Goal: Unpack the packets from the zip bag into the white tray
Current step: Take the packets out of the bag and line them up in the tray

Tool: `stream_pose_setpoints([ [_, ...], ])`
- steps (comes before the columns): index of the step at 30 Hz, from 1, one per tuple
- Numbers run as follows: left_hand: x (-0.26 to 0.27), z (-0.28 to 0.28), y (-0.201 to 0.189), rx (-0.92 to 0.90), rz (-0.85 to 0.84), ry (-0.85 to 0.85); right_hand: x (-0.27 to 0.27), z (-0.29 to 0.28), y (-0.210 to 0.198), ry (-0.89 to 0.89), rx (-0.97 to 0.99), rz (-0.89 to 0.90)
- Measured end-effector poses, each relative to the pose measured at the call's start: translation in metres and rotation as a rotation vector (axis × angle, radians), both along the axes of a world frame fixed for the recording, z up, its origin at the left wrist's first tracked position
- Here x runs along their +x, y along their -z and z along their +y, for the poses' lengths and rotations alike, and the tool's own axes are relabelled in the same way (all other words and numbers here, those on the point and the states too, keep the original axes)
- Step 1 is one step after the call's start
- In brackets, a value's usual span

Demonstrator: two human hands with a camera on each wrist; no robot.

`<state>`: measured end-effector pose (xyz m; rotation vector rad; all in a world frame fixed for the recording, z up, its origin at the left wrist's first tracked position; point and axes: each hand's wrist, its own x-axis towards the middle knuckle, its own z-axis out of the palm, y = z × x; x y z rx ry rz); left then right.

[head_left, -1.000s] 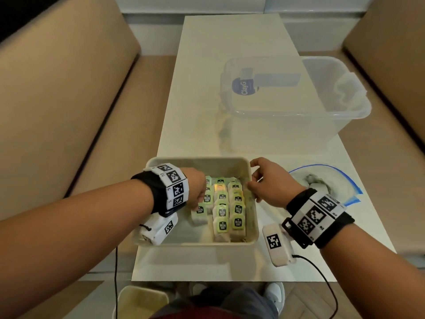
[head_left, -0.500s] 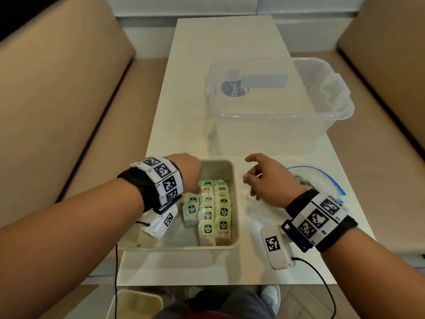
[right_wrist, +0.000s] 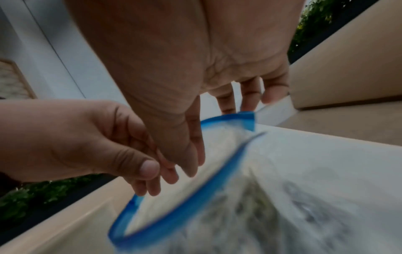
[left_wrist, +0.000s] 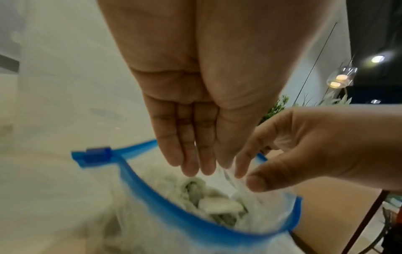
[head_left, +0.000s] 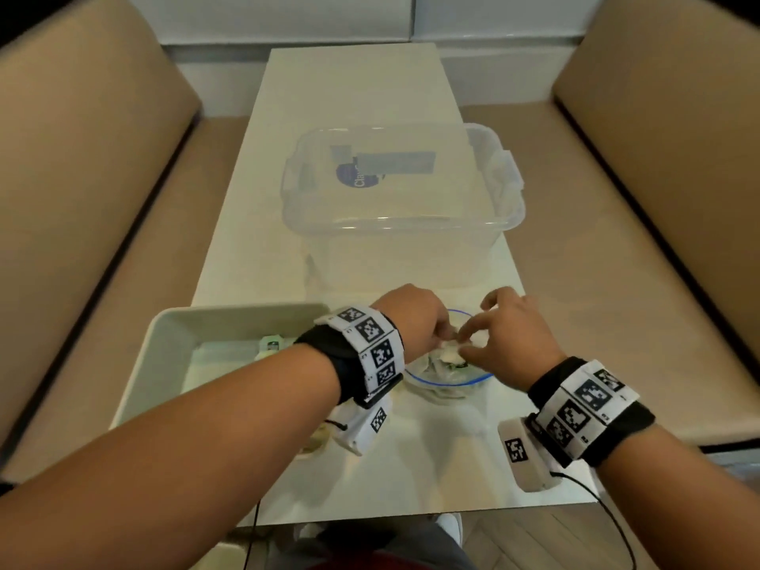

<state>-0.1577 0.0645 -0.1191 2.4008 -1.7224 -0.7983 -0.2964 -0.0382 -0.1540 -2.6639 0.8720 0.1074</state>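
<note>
Both hands have left the white tray (head_left: pixel 172 335) since the earlier frames and now meet over the open mouth of the zip bag (head_left: pixel 448 380), which sits on the counter (head_left: pixel 357 96) just right of the tray and in front of the clear lidded tub (head_left: pixel 403 207). In the wrist view the left hand (left_wrist: pixel 191 137) points straight down with its grip apart, fingers straight and together, tips just above the packets (left_wrist: pixel 217 202) heaped in the bag; it holds nothing. The right hand (head_left: pixel 510 339) comes in from the right, its thumb and forefinger nearly closed at the far rim; whether they already pinch the clear film I cannot tell. So the packets lie directly below the left grip, and the bag's blue-edged opening faces up toward it. That hand looks nearer to reaching in, while the right seems set to steady the bag's mouth. Other packets (head_left: pixel 269 346) already lie in the tray, mostly hidden by the left forearm.
</note>
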Motion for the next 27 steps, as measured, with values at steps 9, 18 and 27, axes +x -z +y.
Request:
stream_pose_setpoints([
  [9, -0.026, -0.020, 0.050, 0.131, -0.164, -0.097, -0.019, -0.019, 0.027, -0.018, 0.319, 0.067],
  [18, -0.027, -0.013, 0.041, -0.129, -0.086, -0.278, -0.013, -0.039, 0.032, -0.105, 0.341, -0.083],
  [27, -0.027, -0.012, 0.026, -0.261, 0.006, -0.437, -0.010, -0.055, 0.029, -0.153, 0.318, -0.420],
])
